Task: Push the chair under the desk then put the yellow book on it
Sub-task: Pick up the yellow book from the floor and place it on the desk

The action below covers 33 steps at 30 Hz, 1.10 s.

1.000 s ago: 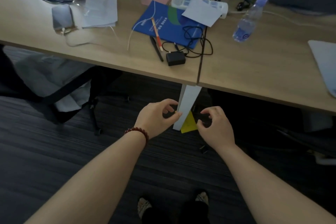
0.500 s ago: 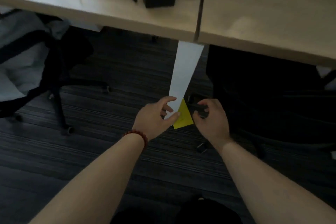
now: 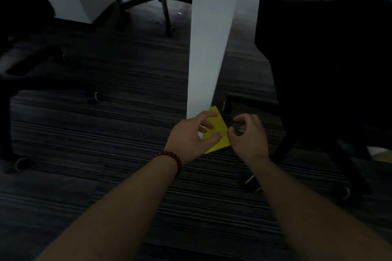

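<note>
Left grip (image 3: 192, 133) open over yellow book (image 3: 217, 132)

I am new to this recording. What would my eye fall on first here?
The yellow book on the dark floor, at the foot of the white desk leg. The left hand and right hand reach for it, fingers spread. A black chair stands just right.

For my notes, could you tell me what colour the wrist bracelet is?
Dark red beads, on the left hand's wrist; head view.
</note>
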Motion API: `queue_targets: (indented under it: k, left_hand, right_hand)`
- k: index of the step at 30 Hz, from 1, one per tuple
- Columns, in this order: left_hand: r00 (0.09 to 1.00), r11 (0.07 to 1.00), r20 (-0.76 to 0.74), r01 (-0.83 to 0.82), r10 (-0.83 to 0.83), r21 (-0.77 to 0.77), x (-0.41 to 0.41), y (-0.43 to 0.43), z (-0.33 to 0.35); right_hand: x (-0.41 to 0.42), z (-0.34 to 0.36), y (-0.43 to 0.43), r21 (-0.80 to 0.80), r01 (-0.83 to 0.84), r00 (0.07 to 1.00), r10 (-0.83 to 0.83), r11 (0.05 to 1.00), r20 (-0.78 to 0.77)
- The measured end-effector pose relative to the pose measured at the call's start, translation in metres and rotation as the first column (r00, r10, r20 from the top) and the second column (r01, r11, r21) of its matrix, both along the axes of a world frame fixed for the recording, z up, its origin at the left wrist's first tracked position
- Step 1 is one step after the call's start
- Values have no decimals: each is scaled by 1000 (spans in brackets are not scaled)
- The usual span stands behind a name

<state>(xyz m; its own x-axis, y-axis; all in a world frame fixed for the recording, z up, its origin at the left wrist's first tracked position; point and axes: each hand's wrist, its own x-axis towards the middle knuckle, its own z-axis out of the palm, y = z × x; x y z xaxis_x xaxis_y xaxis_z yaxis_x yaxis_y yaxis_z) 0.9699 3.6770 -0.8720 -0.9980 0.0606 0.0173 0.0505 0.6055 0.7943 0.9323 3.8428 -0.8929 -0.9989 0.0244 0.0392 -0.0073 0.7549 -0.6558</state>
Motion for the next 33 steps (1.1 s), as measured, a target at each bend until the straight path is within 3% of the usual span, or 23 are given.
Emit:
queue_targets:
  k: [8, 19, 27, 33]
  left_hand:
    - [1000, 1000, 27, 10, -10, 2, -20, 13, -47]
    - [977, 979, 205, -96, 59, 178, -51, 54, -120]
    - [899, 952, 400, -260, 177, 164, -89, 69, -165]
    - [752, 948, 627, -311, 203, 66, -109, 75, -196]
  right_hand:
    - [-16, -48, 1, -4, 7, 1000, -8, 1000, -31]
    - [-57, -112, 10, 14, 51, 998, -52, 999, 38]
    - [-87, -143, 11, -68, 92, 988, -82, 993, 128]
    - [-106, -171, 15, -3, 71, 931, -66, 997, 360]
